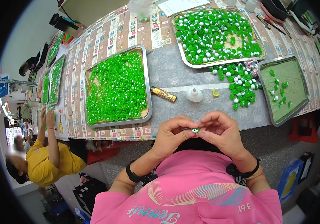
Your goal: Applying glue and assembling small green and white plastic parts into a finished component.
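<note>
We look down at a bench (119, 33) w/ a patterned cover. Near side, centre: our left hand (174, 135) & right hand (222, 134) meet, fingers of both closed on one sm. green-and-white pc (195, 130), held btwn the tips. Just beyond, on grey cloth (163, 67), we have a white squeeze bottle (194, 95), w/ a sm. yellow pc (215, 93) to its right & a gold-and-dark stick-shaped item (163, 94) to its left. Left: metal tray (147, 82) full of tiny green & white pcs. Far right: second tray (199, 66), lots of bigger green & white pcs; loose pile (238, 80) just nearer. Right: third tray (294, 86), only a few pcs. Far left: co-worker (61, 160) in yellow, hands up at the bench.
</note>
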`<state>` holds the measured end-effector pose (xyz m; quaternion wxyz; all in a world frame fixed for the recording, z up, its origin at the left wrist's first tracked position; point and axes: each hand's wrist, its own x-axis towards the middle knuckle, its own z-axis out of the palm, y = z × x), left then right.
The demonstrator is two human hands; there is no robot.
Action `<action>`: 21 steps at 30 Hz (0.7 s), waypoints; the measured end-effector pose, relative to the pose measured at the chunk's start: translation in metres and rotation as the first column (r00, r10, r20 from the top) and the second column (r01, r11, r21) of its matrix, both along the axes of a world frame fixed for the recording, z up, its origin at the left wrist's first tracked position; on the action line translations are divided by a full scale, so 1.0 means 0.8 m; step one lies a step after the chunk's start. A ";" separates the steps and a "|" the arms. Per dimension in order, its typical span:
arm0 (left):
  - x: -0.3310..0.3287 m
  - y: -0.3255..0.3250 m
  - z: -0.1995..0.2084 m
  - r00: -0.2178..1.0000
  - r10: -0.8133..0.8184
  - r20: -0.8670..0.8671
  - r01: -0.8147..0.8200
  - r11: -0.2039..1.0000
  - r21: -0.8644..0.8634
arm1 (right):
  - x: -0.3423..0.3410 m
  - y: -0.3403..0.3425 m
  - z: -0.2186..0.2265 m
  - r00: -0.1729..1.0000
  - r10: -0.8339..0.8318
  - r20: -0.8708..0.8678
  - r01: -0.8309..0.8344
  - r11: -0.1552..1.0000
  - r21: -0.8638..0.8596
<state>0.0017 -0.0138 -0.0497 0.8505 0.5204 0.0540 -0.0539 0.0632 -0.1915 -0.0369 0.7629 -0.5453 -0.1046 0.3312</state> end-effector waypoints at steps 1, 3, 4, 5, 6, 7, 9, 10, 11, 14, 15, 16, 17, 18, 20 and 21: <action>0.000 0.000 0.001 1.000 0.004 0.024 -0.005 1.000 0.029 | 0.000 0.000 0.000 1.000 0.001 0.010 -0.001 1.000 -0.004; 0.001 0.000 0.002 0.997 0.009 0.071 -0.015 0.996 0.085 | 0.000 0.000 0.000 1.000 0.001 0.029 -0.001 1.000 -0.015; 0.000 0.000 0.002 0.997 0.010 0.080 -0.018 0.994 0.104 | 0.000 0.000 0.000 1.000 0.003 0.026 -0.003 1.000 -0.014; 0.000 0.000 0.001 0.996 0.010 0.089 -0.021 0.992 0.124 | 0.001 -0.001 0.000 1.000 0.005 0.024 -0.005 1.000 -0.012; 0.000 0.000 0.000 0.995 0.011 0.098 -0.024 0.989 0.143 | 0.001 -0.001 0.000 1.000 0.008 0.022 -0.007 1.000 -0.010; 0.000 0.000 0.001 0.995 0.014 0.096 -0.028 0.989 0.145 | 0.002 -0.001 0.000 1.000 0.011 0.012 -0.011 1.000 -0.002; -0.001 -0.001 0.002 0.995 0.023 0.092 -0.037 0.988 0.148 | 0.003 -0.001 -0.001 1.000 0.020 -0.007 -0.019 1.000 0.017; -0.002 -0.002 0.003 0.994 0.026 0.106 -0.043 0.985 0.166 | 0.003 -0.001 -0.001 0.999 0.023 -0.022 -0.023 0.999 0.027; -0.002 -0.002 0.004 0.993 0.027 0.119 -0.049 0.982 0.183 | 0.004 -0.001 -0.001 0.999 0.025 -0.036 -0.024 0.999 0.036; -0.003 -0.003 0.002 0.990 0.029 0.141 -0.059 0.975 0.214 | 0.005 -0.001 -0.002 0.998 0.032 -0.048 -0.030 0.999 0.045; -0.003 -0.002 0.002 0.989 0.031 0.146 -0.063 0.973 0.223 | 0.005 -0.001 -0.002 0.998 0.036 -0.047 -0.034 0.998 0.045; -0.003 -0.002 0.001 0.989 0.033 0.146 -0.066 0.972 0.227 | 0.005 -0.001 -0.003 0.998 0.040 -0.058 -0.036 0.998 0.056; -0.003 -0.002 0.001 0.989 0.033 0.146 -0.067 0.971 0.231 | 0.005 -0.001 -0.004 0.997 0.042 -0.068 -0.037 0.997 0.066; -0.003 -0.002 0.001 0.989 0.034 0.147 -0.068 0.970 0.234 | 0.005 -0.001 -0.005 0.996 0.044 -0.079 -0.038 0.996 0.076; -0.003 -0.002 0.001 0.989 0.034 0.143 -0.067 0.970 0.232 | 0.005 -0.001 -0.006 0.995 0.044 -0.089 -0.036 0.995 0.090; -0.003 -0.002 0.002 0.989 0.034 0.142 -0.067 0.971 0.231 | 0.005 -0.001 -0.006 0.995 0.044 -0.095 -0.035 0.995 0.097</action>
